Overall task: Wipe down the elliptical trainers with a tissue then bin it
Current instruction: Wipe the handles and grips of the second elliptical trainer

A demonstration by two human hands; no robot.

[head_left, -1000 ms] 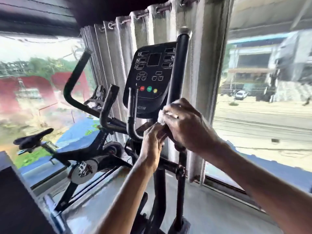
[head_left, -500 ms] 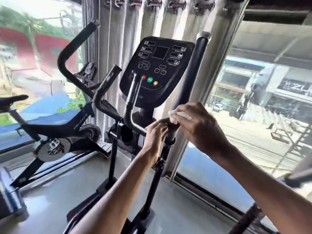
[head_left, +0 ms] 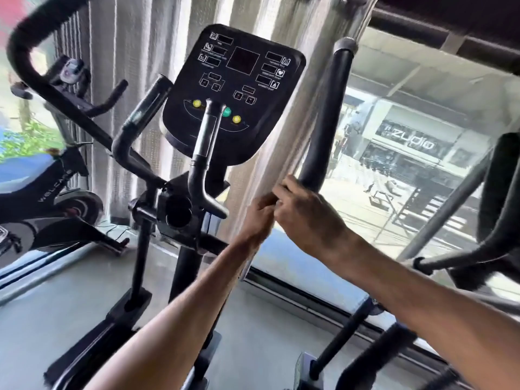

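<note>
Just below and right of the console point(head_left: 233, 91), both grips meet at the foot of the upright handle point(head_left: 329, 108) — right grip point(head_left: 306, 218) and left grip point(head_left: 257, 218) curled, tissue hidden between them; I cannot tell which holds it. I'd wrap it round the foam and drag full-length. The curtain point(head_left: 281, 142) behind the console crowds that handle — a spin bike point(head_left: 42, 198) stands left.

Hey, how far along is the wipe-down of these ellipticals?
Done: nothing I can confirm. In hand: the right hand grips the low end of the right handlebar, the left hand beside it; the tissue is hidden. Left: console, other handlebars, the next machine, then binning; no bin in view.
</note>
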